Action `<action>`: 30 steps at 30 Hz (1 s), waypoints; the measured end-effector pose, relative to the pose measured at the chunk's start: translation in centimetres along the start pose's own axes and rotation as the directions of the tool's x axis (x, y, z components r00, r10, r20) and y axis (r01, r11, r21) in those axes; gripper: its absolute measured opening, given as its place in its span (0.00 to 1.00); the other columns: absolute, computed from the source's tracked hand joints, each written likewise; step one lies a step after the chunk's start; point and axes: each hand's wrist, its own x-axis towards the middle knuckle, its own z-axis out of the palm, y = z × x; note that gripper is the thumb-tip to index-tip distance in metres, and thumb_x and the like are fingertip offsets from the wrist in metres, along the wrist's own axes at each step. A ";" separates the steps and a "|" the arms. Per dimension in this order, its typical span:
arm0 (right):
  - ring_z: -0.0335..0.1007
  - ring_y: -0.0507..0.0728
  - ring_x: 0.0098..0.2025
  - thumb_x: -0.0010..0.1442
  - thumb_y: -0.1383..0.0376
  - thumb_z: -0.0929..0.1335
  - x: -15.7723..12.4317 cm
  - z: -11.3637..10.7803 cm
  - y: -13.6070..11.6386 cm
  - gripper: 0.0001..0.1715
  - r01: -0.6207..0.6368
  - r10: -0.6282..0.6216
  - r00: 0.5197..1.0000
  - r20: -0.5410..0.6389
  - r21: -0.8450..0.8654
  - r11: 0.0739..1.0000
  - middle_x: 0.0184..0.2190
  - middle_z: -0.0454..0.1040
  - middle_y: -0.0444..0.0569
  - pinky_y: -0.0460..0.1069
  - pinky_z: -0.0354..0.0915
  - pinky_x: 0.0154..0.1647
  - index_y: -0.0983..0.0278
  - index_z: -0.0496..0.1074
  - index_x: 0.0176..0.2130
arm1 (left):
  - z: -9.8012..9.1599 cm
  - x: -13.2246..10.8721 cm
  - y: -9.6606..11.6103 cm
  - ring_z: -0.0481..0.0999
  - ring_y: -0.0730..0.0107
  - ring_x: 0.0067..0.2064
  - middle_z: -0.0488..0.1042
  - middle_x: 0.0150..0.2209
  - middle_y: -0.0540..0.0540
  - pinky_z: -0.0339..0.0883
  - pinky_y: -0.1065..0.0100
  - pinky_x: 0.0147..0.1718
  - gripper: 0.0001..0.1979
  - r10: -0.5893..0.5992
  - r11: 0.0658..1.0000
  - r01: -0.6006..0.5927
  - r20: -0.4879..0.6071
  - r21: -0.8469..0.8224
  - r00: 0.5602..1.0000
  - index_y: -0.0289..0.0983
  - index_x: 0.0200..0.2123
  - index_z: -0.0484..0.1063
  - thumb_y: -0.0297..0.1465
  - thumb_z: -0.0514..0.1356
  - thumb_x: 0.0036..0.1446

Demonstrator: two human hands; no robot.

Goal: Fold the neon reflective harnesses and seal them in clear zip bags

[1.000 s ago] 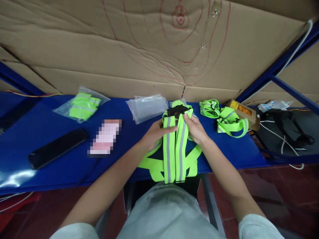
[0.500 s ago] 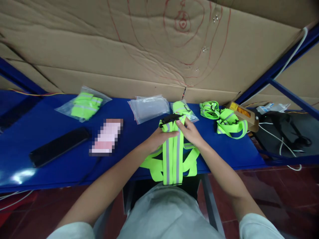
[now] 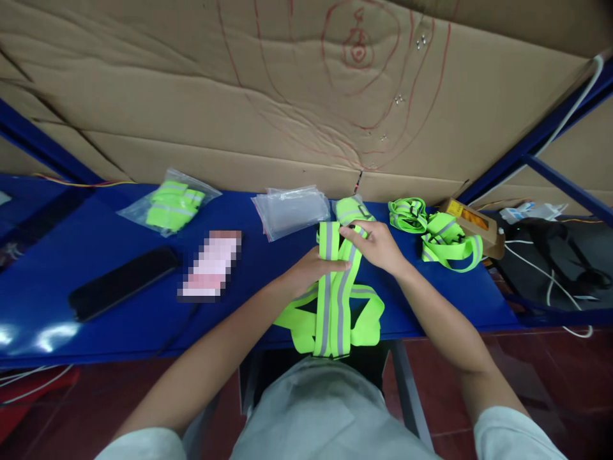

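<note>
A neon-yellow reflective harness (image 3: 340, 319) with grey stripes hangs in two long straps toward the table's front edge, its side loops spread on both sides. My left hand (image 3: 313, 267) is closed around the straps from the left, thumb lying across them. At the upper end, my right hand (image 3: 378, 246) pinches the right strap between thumb and fingers. The left strap's top stands folded over beside it. Just behind my hands lies a bagged reflective harness (image 3: 352, 209).
Clear plastic bags (image 3: 293, 211) lie at the back, with another bagged harness (image 3: 175, 204) to the left. A blurred-out phone-like item (image 3: 211, 265) and a black case (image 3: 124, 281) lie left. Rolled harnesses (image 3: 407, 214) and a small cardboard box (image 3: 472, 223) sit right.
My right hand has drawn the right strap's top slightly away from the left one. The black piece seen at the top is now mostly hidden. The view has shifted a little.
</note>
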 end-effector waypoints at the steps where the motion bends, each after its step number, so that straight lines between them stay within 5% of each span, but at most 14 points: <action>1: 0.57 0.50 0.26 0.64 0.39 0.70 0.0 0.1 0.1 0.36 -0.040 0.041 0.999 -0.027 0.037 0.999 0.20 0.63 0.41 0.48 0.54 0.30 0.63 0.66 0.21 | 0.1 0.0 0.1 0.83 0.54 0.47 0.83 0.46 0.42 0.75 0.54 0.50 0.29 -0.003 1.000 0.003 0.007 0.000 1.000 0.37 0.50 0.80 0.34 0.79 0.42; 3: 0.52 0.49 0.24 0.60 0.37 0.71 0.1 0.1 0.4 0.36 -0.172 0.175 0.985 -0.003 0.172 0.970 0.18 0.57 0.40 0.48 0.51 0.26 0.62 0.63 0.22 | 0.3 -0.1 0.1 0.83 0.53 0.48 0.83 0.48 0.40 0.75 0.54 0.51 0.29 -0.002 1.000 0.001 0.067 0.006 0.998 0.37 0.50 0.80 0.34 0.79 0.43; 6: 0.54 0.49 0.21 0.56 0.35 0.72 0.2 -0.2 1.1 0.32 -0.433 0.370 0.897 0.241 0.320 0.843 0.19 0.61 0.37 0.46 0.50 0.21 0.60 0.70 0.34 | 0.5 -0.3 -0.2 0.81 0.51 0.55 0.82 0.53 0.40 0.73 0.53 0.57 0.28 0.038 0.999 -0.039 0.195 0.005 0.980 0.39 0.52 0.80 0.34 0.78 0.46; 8: 0.55 0.49 0.21 0.57 0.35 0.71 0.2 -0.3 1.8 0.33 -0.489 0.383 0.852 0.357 0.281 0.826 0.20 0.64 0.37 0.46 0.52 0.21 0.60 0.71 0.38 | 0.6 -0.3 -0.6 0.81 0.51 0.55 0.83 0.53 0.40 0.72 0.52 0.57 0.26 0.032 0.999 -0.031 0.213 -0.005 0.977 0.39 0.51 0.80 0.34 0.77 0.48; 12: 0.70 0.54 0.34 0.62 0.42 0.71 -0.1 -0.4 2.5 0.27 -0.182 0.149 0.968 0.204 0.155 0.971 0.34 0.77 0.46 0.49 0.64 0.37 0.62 0.75 0.44 | 0.4 -0.3 -1.3 0.85 0.50 0.46 0.84 0.48 0.35 0.75 0.49 0.52 0.24 -0.091 0.994 0.103 0.246 -0.038 0.965 0.34 0.46 0.81 0.37 0.77 0.48; 15: 0.72 0.56 0.42 0.70 0.46 0.66 -0.5 -0.6 2.1 0.23 -0.031 0.008 0.986 0.167 0.137 0.990 0.39 0.78 0.48 0.50 0.66 0.45 0.61 0.76 0.47 | 0.3 -0.4 -1.2 0.85 0.52 0.43 0.85 0.44 0.36 0.77 0.50 0.50 0.23 -0.125 0.990 0.140 0.271 -0.035 0.954 0.34 0.44 0.81 0.38 0.78 0.47; 19: 0.67 0.53 0.33 0.66 0.41 0.68 -1.0 -0.4 1.6 0.30 -0.207 0.145 0.958 0.246 0.245 0.947 0.29 0.73 0.45 0.48 0.63 0.35 0.63 0.74 0.31 | 0.8 -1.0 -0.5 0.85 0.51 0.46 0.85 0.44 0.37 0.78 0.53 0.49 0.21 -0.143 0.989 0.150 0.341 0.006 0.929 0.35 0.44 0.81 0.35 0.78 0.47; 24: 0.70 0.52 0.29 0.54 0.44 0.77 -0.9 0.5 2.7 0.28 -0.510 0.365 0.854 0.371 0.461 0.726 0.32 0.78 0.43 0.46 0.64 0.29 0.61 0.75 0.43 | 1.3 -1.4 -0.9 0.83 0.47 0.54 0.83 0.52 0.35 0.78 0.51 0.51 0.26 -0.174 0.973 0.224 0.473 -0.050 0.864 0.37 0.52 0.78 0.34 0.77 0.49; 27: 0.67 0.50 0.27 0.58 0.46 0.76 -0.9 0.2 2.9 0.24 -0.413 0.271 0.891 0.365 0.401 0.818 0.26 0.74 0.41 0.45 0.63 0.29 0.61 0.76 0.40 | 0.8 -1.3 -1.8 0.82 0.48 0.55 0.83 0.51 0.37 0.75 0.50 0.55 0.26 -0.182 0.982 0.138 0.462 0.128 0.868 0.39 0.53 0.78 0.37 0.76 0.51; 30: 0.73 0.54 0.34 0.67 0.47 0.69 -1.1 -0.6 2.2 0.21 -0.130 0.055 0.948 0.314 0.220 0.967 0.31 0.78 0.46 0.49 0.69 0.40 0.62 0.79 0.40 | 0.4 -1.0 -2.3 0.81 0.49 0.56 0.82 0.53 0.38 0.73 0.50 0.58 0.23 -0.140 0.972 0.045 0.418 0.229 0.898 0.39 0.50 0.80 0.39 0.74 0.52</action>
